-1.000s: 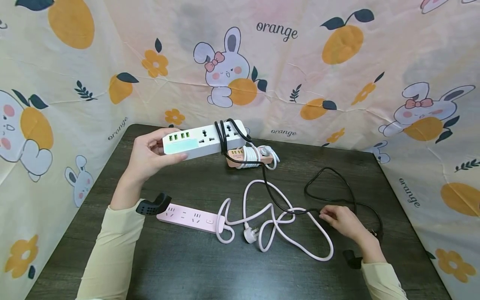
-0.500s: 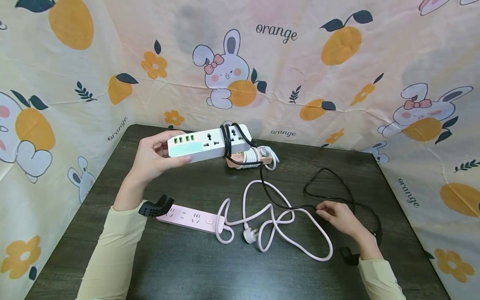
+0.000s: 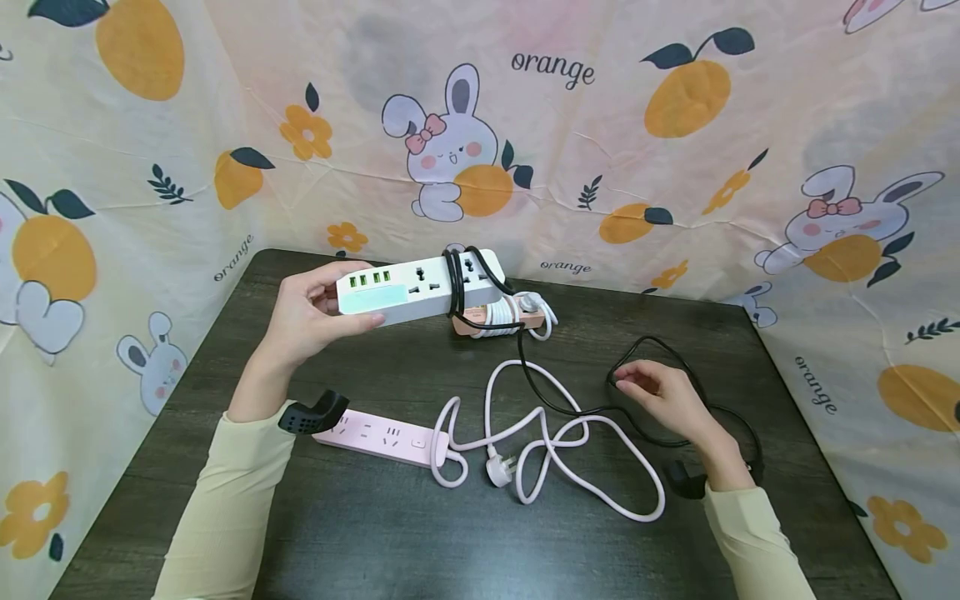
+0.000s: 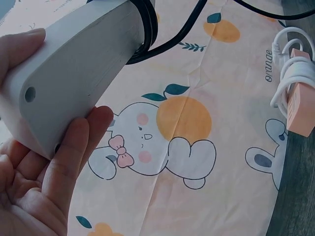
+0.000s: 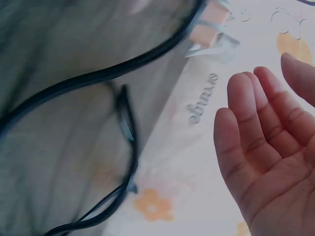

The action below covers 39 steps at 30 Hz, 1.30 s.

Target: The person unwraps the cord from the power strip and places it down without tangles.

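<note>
My left hand (image 3: 303, 312) grips one end of a white power strip (image 3: 397, 292) and holds it raised above the table. Fingers and thumb clasp that same end in the left wrist view. Several turns of a black cord (image 3: 455, 283) are wound round the strip's far part, and the rest trails down to the right across the table. My right hand (image 3: 663, 400) hovers beside a loop of this cord; in the right wrist view its fingers (image 5: 241, 96) are relaxed and hold nothing.
A pink power strip (image 3: 375, 436) lies on the dark table (image 3: 360, 533), its pale cord (image 3: 577, 475) and white plug (image 3: 498, 469) spread to the right. Behind the raised strip sits an orange power strip (image 3: 532, 318) wrapped in white cord. A printed cloth (image 3: 562, 167) hangs at the back.
My right hand has let go of the black cord and moved up and left. My left hand has shifted slightly right with the white power strip.
</note>
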{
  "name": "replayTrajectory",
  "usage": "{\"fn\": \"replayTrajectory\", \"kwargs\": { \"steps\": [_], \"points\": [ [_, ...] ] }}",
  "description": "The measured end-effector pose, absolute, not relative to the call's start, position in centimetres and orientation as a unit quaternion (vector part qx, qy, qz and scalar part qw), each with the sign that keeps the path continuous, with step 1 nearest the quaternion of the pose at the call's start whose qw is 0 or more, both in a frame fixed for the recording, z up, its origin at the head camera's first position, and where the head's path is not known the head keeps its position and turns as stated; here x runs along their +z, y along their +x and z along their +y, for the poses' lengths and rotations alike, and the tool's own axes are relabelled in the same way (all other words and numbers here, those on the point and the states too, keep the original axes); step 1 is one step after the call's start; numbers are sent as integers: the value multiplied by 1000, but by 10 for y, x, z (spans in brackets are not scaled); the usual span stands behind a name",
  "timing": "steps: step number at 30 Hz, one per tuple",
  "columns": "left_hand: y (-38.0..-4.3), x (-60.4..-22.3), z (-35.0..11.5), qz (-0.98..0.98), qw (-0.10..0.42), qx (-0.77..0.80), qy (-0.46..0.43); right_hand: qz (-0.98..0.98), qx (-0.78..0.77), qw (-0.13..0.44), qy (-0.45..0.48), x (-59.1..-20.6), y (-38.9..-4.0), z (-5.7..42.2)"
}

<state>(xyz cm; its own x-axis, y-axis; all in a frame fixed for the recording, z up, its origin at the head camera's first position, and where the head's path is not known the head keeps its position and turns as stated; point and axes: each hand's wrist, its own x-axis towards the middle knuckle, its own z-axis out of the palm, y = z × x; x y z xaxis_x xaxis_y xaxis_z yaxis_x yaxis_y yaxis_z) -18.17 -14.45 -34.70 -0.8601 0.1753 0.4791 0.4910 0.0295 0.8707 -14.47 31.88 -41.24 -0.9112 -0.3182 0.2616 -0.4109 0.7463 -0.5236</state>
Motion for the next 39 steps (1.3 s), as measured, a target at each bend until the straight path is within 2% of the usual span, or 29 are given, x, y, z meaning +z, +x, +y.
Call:
{"fn": "replayTrajectory", "kwargs": {
  "steps": [15,32,39],
  "points": [
    [-181,-346,-144,-706,121,-654,-243,-919,304,46,246,-382,-174,271],
    [-181,-347,-144,-716,125,-643,-242,-870,356,93,327,-375,-198,208],
    [-180,-348,-145,-717,124,-642,-242,-846,383,63,365,-374,-200,187]
  ]
}}
